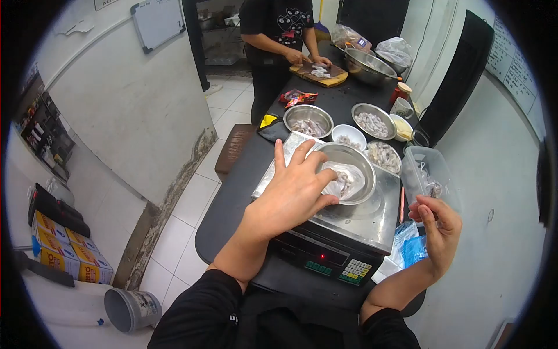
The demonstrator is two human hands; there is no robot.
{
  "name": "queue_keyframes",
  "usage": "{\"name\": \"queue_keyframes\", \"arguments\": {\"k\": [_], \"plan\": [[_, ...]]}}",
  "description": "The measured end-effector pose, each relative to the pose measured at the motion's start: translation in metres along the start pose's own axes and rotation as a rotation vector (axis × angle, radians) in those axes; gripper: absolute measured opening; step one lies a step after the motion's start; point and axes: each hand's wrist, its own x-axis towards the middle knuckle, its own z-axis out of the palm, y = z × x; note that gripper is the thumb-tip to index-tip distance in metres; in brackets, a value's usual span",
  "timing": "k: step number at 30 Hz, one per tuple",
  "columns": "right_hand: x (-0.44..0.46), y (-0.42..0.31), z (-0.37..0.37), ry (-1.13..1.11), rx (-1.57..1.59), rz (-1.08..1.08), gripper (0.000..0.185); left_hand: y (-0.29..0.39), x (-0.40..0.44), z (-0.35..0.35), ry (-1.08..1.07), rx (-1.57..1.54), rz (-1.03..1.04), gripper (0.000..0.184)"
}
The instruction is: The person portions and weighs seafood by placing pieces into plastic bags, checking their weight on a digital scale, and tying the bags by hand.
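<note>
My left hand (293, 189) reaches over a metal bowl (370, 174) on the pan of a digital scale (381, 224). Its fingers are apart, with thumb and index finger at the bowl's near-left side, beside a clear plastic bag (350, 172). Small pale pieces, like cut squid, lie in the bag. My right hand (439, 230) is at the near end of a clear plastic container (421, 156), which holds more pale and dark pieces. Its thumb and fingers are pinched together; whatever is between them is too small to make out.
Beyond the scale stand metal bowls (308, 109) and a white bowl (347, 129) of similar pieces. A blue packet (414, 250) lies right of the scale. Across the black table (224, 224), another person (273, 41) cuts pieces on a wooden board (334, 80). A stool (232, 154) stands left.
</note>
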Motion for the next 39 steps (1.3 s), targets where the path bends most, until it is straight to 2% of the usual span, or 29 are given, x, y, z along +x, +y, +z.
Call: {"name": "queue_keyframes", "arguments": {"k": [4, 13, 16, 18, 21, 24, 26, 29, 31, 33, 35, 39], "plan": [[0.003, 0.001, 0.002, -0.034, -0.034, -0.045, 0.015, -0.001, -0.002, 0.000, 0.019, 0.024, -0.012, 0.037], [0.001, 0.002, 0.002, -0.022, -0.118, 0.027, 0.014, -0.007, -0.003, -0.005, 0.069, 0.063, 0.002, 0.036], [0.016, -0.006, -0.014, -0.035, -0.181, 0.055, 0.015, -0.012, -0.001, -0.009, 0.074, 0.086, -0.033, 0.035], [0.043, 0.004, -0.027, 0.010, -0.166, -0.010, 0.015, -0.013, 0.000, -0.011, 0.089, 0.105, -0.048, 0.032], [0.111, 0.030, -0.026, -0.185, -0.207, -0.070, 0.017, -0.011, 0.001, -0.014, 0.107, 0.075, -0.061, 0.031], [0.163, 0.082, 0.015, -0.446, -0.360, 0.026, 0.017, -0.010, 0.000, -0.018, 0.212, 0.130, -0.101, 0.026], [0.186, 0.143, 0.048, -0.557, -0.577, -0.137, 0.019, -0.009, 0.001, -0.018, 0.268, 0.108, -0.113, 0.026], [0.205, 0.213, 0.097, -0.749, -0.754, -0.216, 0.018, -0.010, 0.001, -0.018, 0.331, 0.096, -0.151, 0.025], [0.214, 0.236, 0.120, -0.808, -0.717, -0.204, 0.018, -0.016, -0.001, -0.017, 0.341, 0.115, -0.134, 0.023], [0.212, 0.229, 0.136, -0.932, -0.763, -0.145, 0.022, -0.025, -0.003, -0.011, 0.414, 0.086, -0.096, 0.024], [0.216, 0.272, 0.153, -0.847, -0.585, 0.092, 0.025, -0.022, -0.005, -0.018, 0.391, 0.042, -0.146, 0.024], [0.219, 0.271, 0.163, -0.900, -0.654, 0.094, 0.025, -0.015, -0.002, -0.031, 0.244, 0.089, -0.188, 0.023]]}}
